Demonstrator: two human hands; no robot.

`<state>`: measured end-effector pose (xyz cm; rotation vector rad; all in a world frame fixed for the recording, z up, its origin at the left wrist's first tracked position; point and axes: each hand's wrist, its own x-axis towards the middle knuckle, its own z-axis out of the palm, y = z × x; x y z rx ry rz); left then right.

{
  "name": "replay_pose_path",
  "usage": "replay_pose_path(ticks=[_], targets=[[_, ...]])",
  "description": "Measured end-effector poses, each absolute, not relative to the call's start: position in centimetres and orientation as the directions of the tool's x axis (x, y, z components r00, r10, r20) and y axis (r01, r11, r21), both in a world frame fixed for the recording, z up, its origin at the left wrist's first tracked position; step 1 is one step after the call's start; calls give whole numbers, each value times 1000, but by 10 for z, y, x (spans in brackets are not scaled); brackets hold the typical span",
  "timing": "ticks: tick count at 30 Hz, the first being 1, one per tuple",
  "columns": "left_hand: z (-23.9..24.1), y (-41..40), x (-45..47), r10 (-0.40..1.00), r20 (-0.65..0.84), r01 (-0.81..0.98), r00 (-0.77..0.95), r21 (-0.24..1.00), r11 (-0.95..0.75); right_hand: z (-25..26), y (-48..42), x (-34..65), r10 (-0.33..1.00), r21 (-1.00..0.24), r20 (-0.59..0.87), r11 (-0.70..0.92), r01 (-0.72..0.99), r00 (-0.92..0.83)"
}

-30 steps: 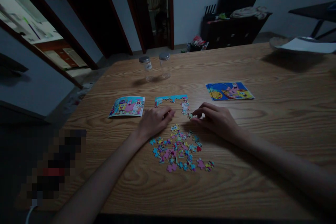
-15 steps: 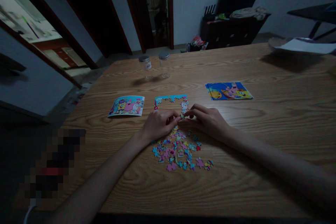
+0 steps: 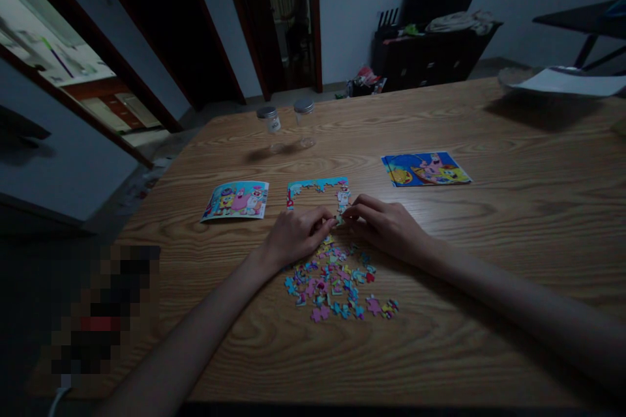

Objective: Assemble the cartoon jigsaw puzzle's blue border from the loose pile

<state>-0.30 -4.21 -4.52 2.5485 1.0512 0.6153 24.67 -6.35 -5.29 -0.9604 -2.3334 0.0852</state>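
Note:
My left hand [image 3: 299, 232] is closed, with thumb and fingertips pinched at a small puzzle piece [image 3: 339, 219]. From the other side, the bent fingers of my right hand [image 3: 387, 224] meet the same piece. It sits at the lower right corner of a partly joined jigsaw puzzle [image 3: 319, 182], whose blue top border and right side show; my hands hide its lower part. Just below my fingers lies a spread pile of loose puzzle pieces [image 3: 336, 288], pink, blue and yellow.
A curled cartoon picture sheet [image 3: 237, 201] lies left of the puzzle, and blue cartoon cards [image 3: 426, 169] lie to the right. Two lidded jars [image 3: 275, 127] stand behind. A clear bowl [image 3: 511, 80] holding paper is at the far right. A person [image 3: 296, 10] is visible through the doorway.
The view has shifted very slightly. My hands stay at the same corner of the puzzle, with only a small movement of the right fingers.

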Motion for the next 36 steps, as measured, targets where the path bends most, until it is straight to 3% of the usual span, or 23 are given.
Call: replay_pose_path(ticks=[17, 36], targets=[[-44, -38, -9, 693, 383, 564, 610, 405, -720, -54, -64, 249, 669, -293, 490, 731, 617, -559], [-41, -36, -11, 727, 368, 629, 579, 366, -686, -52, -65, 246, 703, -299, 442, 701, 648, -556]])
